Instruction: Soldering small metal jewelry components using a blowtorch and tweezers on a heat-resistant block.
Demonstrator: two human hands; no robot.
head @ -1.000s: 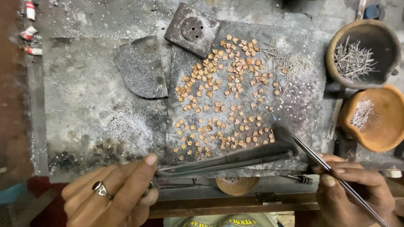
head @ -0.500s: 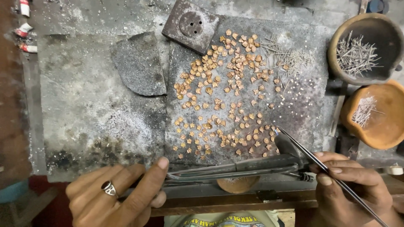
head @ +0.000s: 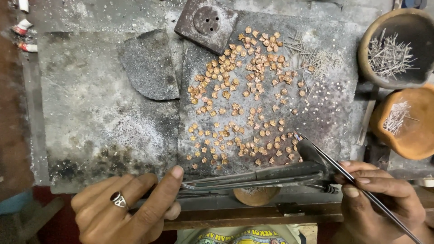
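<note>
Two hands: both low in the view, at the near edge of a grey slab (head: 113,117).
Left hand (head: 124,210): bottom left, a ring (head: 118,199) with a dark stone on one finger; the fingers are closed on the near end of a long metal tool (head: 253,177), thumb on top.
Tool: it lies almost level along the slab's near edge, running right from the left hand to a spot just beside the right hand; whether it is one bar or two blades I cannot tell.
Right hand (head: 377,201): bottom right, fingers pinched together on thin tweezers (head: 348,174).
Tweezers: slanted, the handle running off the lower right corner, the tip up and left at the edge of the copper pieces (head: 246,95); whether the tip grips a piece is too small to tell.
Copper pieces: many small ones scattered over the dark plate (head: 325,122) in the middle of the slab, thick at the top, thinner toward the hands.
Pins (head: 316,58): a loose pile on the plate, right of the pieces, with tiny pale specks below it.
Dark bowl (head: 368,43): top right, holding more pins.
Orange bowl (head: 418,140): just below the dark bowl, also holding pins.
Square block (head: 205,22): top centre, tilted, with a round recess and two holes.
Stone shard (head: 149,65): flat and grey, left of the plate.
</note>
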